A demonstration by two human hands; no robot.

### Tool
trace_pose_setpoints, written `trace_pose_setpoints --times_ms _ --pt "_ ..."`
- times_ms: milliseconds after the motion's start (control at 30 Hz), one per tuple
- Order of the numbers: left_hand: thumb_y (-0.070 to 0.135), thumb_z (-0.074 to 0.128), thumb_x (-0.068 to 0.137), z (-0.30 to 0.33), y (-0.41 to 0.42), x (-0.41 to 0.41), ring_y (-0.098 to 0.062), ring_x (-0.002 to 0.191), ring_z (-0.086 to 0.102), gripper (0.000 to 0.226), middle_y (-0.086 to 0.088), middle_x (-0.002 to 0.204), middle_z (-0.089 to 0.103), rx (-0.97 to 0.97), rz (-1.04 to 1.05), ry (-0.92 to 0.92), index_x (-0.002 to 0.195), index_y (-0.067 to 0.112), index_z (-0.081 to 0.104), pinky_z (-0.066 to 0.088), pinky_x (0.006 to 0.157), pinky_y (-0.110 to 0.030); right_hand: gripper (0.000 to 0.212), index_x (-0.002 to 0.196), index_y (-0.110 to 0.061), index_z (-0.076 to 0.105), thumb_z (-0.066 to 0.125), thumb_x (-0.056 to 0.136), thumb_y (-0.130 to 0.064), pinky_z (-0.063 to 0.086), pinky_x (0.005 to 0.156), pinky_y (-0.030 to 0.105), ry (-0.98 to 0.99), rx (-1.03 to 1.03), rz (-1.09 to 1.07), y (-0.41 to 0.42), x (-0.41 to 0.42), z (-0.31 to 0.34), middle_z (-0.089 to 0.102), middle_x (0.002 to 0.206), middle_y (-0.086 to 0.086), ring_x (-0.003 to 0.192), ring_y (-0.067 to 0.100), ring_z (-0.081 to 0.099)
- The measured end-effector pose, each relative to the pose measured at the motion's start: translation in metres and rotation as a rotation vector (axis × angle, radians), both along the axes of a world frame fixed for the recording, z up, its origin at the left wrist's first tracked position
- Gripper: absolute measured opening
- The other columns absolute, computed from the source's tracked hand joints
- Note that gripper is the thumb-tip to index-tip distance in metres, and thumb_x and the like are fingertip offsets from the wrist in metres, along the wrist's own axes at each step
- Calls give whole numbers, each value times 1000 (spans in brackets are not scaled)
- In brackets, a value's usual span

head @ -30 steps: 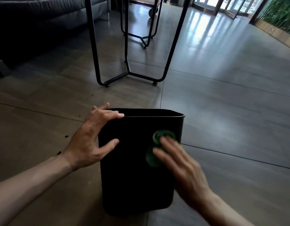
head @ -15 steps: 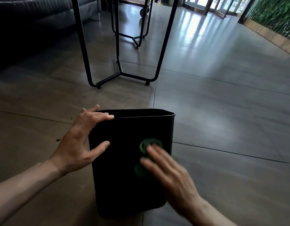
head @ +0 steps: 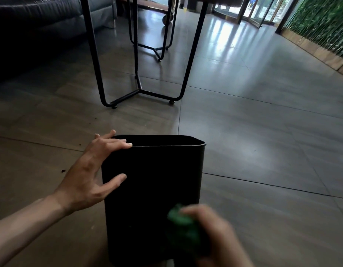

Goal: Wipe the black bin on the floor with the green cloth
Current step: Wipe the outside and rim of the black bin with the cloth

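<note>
The black bin [head: 153,182] stands upright on the tiled floor in front of me. My left hand [head: 89,174] grips its upper left corner, fingers over the rim and thumb on the near wall. My right hand [head: 215,234] is blurred low at the bin's near right side and presses the green cloth [head: 180,220] against the wall close to the bottom. Most of the cloth is hidden under my fingers.
A table with black metal legs [head: 139,91] stands just beyond the bin, a second frame [head: 159,49] behind it. A dark sofa [head: 41,20] fills the far left. A green plant wall [head: 321,24] runs along the far right. Small dark specks [head: 62,171] dot the floor at left.
My right hand has slid the green cloth down the bin's near wall from the upper middle to near the bottom. My left hand keeps its hold on the rim.
</note>
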State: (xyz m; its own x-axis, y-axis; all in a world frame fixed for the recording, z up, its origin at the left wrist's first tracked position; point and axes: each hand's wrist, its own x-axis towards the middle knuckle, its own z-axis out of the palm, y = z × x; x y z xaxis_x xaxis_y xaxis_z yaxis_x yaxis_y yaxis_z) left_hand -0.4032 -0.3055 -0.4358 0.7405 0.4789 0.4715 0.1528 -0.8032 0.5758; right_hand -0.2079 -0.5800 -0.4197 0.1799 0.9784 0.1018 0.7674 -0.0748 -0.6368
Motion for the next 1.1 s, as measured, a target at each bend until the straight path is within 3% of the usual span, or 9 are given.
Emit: trace_pose_setpoints --times_ms 100,200,267,367,433,567,667,833,1100 --pt "35 73 81 1 1 0 -19 156 36 62 12 145 56 9 -57 9 140 32 53 20 131 -51 47 107 -24 72 73 77 12 61 86 31 326 239 -386 17 57 60 79 101 -3 96 15 74" --pt "34 73 82 3 1 -2 -20 156 36 61 9 148 55 8 -89 5 140 31 53 20 130 -52 43 110 -20 73 60 86 13 59 89 46 609 323 -590 41 125 107 79 100 4 96 27 74" --pt "34 72 83 2 4 -6 -23 156 36 61 7 150 53 25 -97 9 140 30 51 21 130 -55 44 119 -17 69 60 88 12 59 89 51 575 317 -640 53 157 118 77 108 13 99 34 73" --pt "46 69 90 -5 13 -18 -26 156 36 58 4 154 51 50 -106 19 142 29 49 22 129 -57 49 118 -24 63 66 86 12 59 54 40 446 99 -567 66 167 104 78 88 19 67 35 75" --pt "47 67 91 -13 21 -26 -29 156 36 59 0 157 49 64 -120 15 144 27 48 23 128 -59 51 112 -28 62 69 83 13 52 44 32 359 -47 -486 75 163 85 76 80 20 58 32 72" --pt "34 78 83 -34 41 -44 -39 153 38 70 -10 160 48 91 -144 5 146 20 48 25 126 -64 74 127 -36 65 63 76 18 53 82 13 97 -140 -172 94 145 63 65 124 5 108 17 65" --pt "26 84 77 -49 53 -57 -44 152 38 77 -16 160 47 83 -138 -6 145 16 48 25 125 -66 82 133 -42 64 62 74 16 45 103 17 25 -182 7 96 141 64 48 144 -4 133 12 49" --pt "25 83 77 -52 60 -66 -45 152 39 79 -19 162 43 113 -132 26 146 15 47 27 124 -64 39 117 -46 70 81 87 -23 44 108 30 -151 -126 151 95 133 62 48 142 -10 128 13 50" --pt "44 68 90 -33 53 -67 -37 155 36 71 -13 167 36 213 -52 107 153 29 39 22 127 -63 20 107 -35 71 76 91 -25 52 91 41 -329 -6 216 91 121 65 58 128 -10 111 17 51"
